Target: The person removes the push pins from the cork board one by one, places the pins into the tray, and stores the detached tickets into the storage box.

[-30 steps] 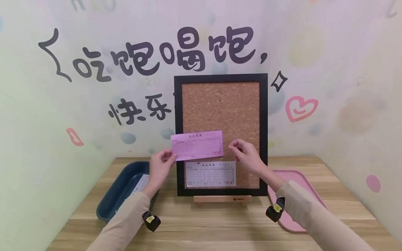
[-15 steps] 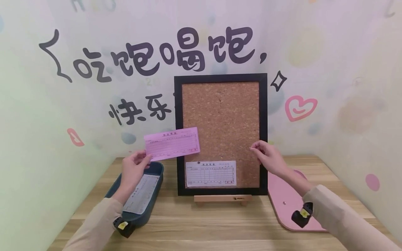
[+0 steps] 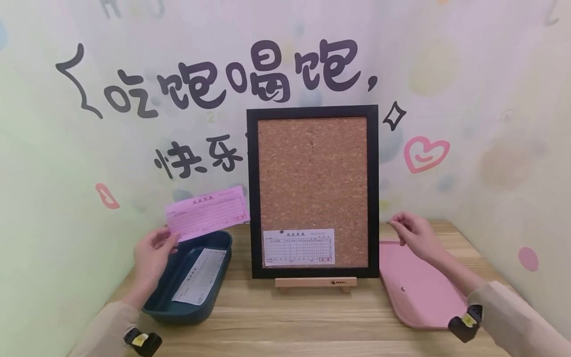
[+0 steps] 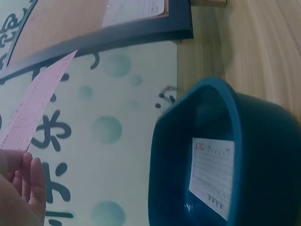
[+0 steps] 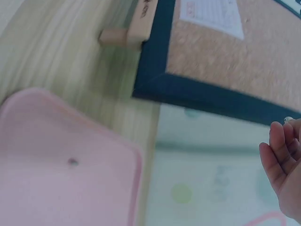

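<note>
In the head view my left hand [image 3: 153, 255] pinches a pink printed slip [image 3: 207, 210] by its lower left corner, in the air above the blue bin [image 3: 178, 317]. My right hand [image 3: 417, 235] is raised to the right of the framed cork board [image 3: 314, 173]. Between its thumb and index finger is a small thumbtack [image 5: 288, 120], mostly hidden by the fingertips. A white printed slip [image 3: 299, 248] is fixed low on the cork by a tack [image 3: 282, 231] at its top edge. Another white slip [image 3: 198, 277] lies inside the bin.
The board stands upright on a small wooden easel [image 3: 315, 282] on the wood-grain table [image 3: 290, 327]. A pink tray [image 3: 419, 277] lies at the right, with one small tack [image 3: 403, 288] on it. Behind is a wall [image 3: 446, 89] with lettering.
My left hand has carried the pink slip leftward, from in front of the board to over the bin. My right hand has moved right, away from the board, past its frame.
</note>
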The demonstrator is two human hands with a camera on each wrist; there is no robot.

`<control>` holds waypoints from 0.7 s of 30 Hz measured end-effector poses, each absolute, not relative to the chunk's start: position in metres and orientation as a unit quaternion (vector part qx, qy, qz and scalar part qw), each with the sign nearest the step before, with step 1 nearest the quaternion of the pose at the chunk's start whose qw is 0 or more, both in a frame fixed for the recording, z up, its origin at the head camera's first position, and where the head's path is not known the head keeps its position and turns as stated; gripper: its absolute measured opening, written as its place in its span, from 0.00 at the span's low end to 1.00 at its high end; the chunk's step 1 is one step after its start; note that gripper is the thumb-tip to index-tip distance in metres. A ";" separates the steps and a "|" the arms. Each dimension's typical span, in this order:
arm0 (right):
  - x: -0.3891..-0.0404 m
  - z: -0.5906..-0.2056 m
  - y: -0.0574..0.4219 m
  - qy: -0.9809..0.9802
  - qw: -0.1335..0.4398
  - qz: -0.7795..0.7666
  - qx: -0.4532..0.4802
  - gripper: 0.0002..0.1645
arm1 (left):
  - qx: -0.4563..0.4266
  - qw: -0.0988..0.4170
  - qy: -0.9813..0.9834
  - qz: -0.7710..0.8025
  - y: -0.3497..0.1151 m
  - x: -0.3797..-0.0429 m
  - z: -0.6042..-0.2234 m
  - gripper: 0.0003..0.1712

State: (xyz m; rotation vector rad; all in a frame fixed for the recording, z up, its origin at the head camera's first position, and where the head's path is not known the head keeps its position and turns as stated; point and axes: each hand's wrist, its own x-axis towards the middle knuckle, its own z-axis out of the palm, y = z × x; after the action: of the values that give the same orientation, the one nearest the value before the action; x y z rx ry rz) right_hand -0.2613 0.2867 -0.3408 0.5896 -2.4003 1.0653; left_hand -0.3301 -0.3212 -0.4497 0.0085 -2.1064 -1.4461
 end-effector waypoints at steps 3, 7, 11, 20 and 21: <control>-0.257 -0.349 0.299 -0.880 0.227 0.371 0.193 0.05 | 0.026 0.297 -0.787 -0.540 -0.339 -0.330 -0.463 0.24; -0.252 -0.361 0.314 -0.890 0.226 0.358 0.169 0.06 | 0.061 0.289 -0.788 -0.541 -0.331 -0.299 -0.443 0.22; -0.248 -0.374 0.326 -0.897 0.217 0.356 0.151 0.06 | 0.118 0.259 -0.791 -0.542 -0.294 -0.249 -0.392 0.22; -0.239 -0.402 0.342 -0.903 0.199 0.359 0.123 0.06 | 0.170 0.231 -0.817 -0.500 -0.281 -0.222 -0.389 0.22; -0.238 -0.405 0.344 -0.903 0.200 0.359 0.124 0.06 | 0.173 0.233 -0.819 -0.496 -0.281 -0.223 -0.391 0.22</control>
State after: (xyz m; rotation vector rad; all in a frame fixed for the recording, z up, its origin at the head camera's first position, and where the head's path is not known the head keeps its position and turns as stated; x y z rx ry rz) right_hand -0.2383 0.3437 -0.4051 0.3453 -2.5239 1.0036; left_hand -0.2227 -0.2809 -0.3913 0.4739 -2.2485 -1.3616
